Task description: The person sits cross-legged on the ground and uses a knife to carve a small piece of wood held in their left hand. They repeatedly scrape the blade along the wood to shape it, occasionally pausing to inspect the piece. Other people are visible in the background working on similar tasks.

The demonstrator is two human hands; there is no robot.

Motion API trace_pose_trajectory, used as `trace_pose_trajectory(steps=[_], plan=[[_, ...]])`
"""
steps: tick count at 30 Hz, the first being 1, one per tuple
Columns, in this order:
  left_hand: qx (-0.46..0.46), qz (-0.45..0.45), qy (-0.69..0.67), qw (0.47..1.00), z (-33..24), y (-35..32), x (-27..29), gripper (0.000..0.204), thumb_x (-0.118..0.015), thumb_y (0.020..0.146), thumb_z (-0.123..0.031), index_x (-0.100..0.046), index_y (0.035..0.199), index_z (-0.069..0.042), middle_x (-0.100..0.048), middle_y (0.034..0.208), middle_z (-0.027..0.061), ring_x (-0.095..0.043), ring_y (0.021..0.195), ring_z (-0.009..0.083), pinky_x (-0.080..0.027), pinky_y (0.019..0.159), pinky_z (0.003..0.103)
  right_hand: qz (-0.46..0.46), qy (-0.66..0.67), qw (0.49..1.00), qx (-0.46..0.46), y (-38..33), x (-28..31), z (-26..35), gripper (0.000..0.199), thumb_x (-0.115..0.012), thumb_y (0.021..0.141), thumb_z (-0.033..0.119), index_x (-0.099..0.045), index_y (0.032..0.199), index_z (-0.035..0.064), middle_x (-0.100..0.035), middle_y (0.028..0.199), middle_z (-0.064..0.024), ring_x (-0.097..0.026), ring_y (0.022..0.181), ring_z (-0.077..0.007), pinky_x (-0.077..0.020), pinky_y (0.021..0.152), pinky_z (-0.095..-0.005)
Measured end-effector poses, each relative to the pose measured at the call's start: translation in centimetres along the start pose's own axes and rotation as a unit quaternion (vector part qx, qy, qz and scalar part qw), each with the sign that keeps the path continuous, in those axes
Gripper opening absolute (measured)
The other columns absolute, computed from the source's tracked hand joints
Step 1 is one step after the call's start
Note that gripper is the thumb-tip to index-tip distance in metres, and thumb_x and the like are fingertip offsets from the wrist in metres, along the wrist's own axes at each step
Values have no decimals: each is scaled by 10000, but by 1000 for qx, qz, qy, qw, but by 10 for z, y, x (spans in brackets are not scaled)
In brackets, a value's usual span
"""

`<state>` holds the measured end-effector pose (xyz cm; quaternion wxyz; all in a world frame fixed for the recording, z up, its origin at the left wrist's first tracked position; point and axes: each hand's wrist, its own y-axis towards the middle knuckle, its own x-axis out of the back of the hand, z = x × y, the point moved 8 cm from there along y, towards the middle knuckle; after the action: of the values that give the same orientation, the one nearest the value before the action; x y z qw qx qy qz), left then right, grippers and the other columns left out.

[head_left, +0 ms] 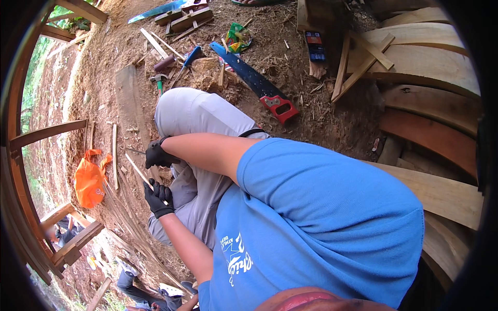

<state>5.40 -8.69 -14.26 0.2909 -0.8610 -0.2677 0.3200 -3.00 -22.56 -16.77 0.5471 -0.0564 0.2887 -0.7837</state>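
My left hand (158, 200), in a black glove, is closed around a slim pale wooden stick (139, 168) that slants up and left from it. Just above, my right hand (160, 154), gloved in black too, grips a thin dark tool (135, 151); its handle is hidden, and I cannot make out its kind. The tool's tip lies close to the stick's far end. Both hands are in front of my bent legs in light grey trousers (202, 111). Near the knee lies a claw hammer (159, 82) with a green handle.
A red-handled handsaw (251, 78), a blue-handled tool (192, 55) and a green packet (238, 39) lie on the chip-strewn ground. Planks (415, 62) are stacked at right. An orange bag (89, 181) and wooden frame (49, 137) stand left. Other people (132, 285) sit at lower left.
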Motion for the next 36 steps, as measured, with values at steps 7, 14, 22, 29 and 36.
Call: trace_pose_trajectory(steps=[7,14,22,29,36], plan=[[5,-1,6,1000,1,3,1,343,-475,1070,-420,-640,1009,-125,-285,519,-75,-202,365,66,-210,361,254,40,53,998,0,1,-4,-4,358,-662,953,363,-569,741,90,-450,587,-46,-437,489,-182,-382,451,-379],[2,-19,28,999,2,1,1,345,-483,1066,-427,-631,991,-125,-270,520,-75,-196,367,60,-210,363,250,18,45,999,-6,6,1,-7,356,-702,920,377,-660,824,37,-575,645,-92,-563,539,-228,-489,503,-400],[-8,-75,55,996,0,-1,-4,344,-484,1069,-427,-616,1017,-113,-268,522,-75,-197,366,57,-215,362,248,16,46,999,-11,23,2,-15,374,-714,912,380,-680,892,9,-592,665,-103,-579,553,-237,-500,517,-403],[-4,-28,31,999,0,0,1,362,-467,1073,-433,-616,1024,-106,-271,525,-74,-204,369,56,-220,363,248,6,115,993,-29,15,-4,-11,429,-660,950,435,-678,1019,12,-626,783,-117,-586,624,-236,-481,548,-399],[7,18,21,1000,2,6,-3,374,-453,1079,-433,-623,1026,-104,-268,524,-75,-207,372,55,-224,364,249,7,111,994,-22,16,0,-14,443,-430,1041,467,-635,1104,79,-610,838,-93,-595,718,-239,-481,631,-426]])
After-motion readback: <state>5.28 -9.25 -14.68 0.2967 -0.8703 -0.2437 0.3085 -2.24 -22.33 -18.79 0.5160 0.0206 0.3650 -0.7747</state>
